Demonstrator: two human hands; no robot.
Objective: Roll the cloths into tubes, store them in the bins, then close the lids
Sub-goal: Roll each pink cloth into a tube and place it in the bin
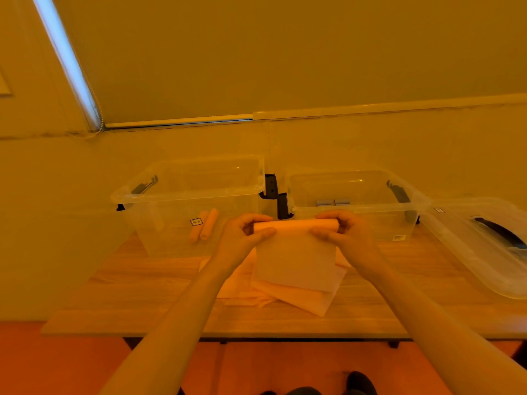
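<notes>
Now both hands are working one cloth point(295, 252) above the desk point(142, 295): the left hand point(245, 235) and the right hand point(339, 228) are each curling fingers and thumb around an end of the rolled top edge, while the rest is hanging flat toward a loose pile of cloths point(299, 297). Behind, the left bin point(176, 201) is holding two orange rolls point(204, 225) and carrying a small sticker point(196, 222), its writing too small to read. The right bin point(353, 195) is holding grey rolls point(332, 202); its front label point(398, 238) is illegible too. At far right, a lid point(479, 246) is lying off the bins on the desk.
</notes>
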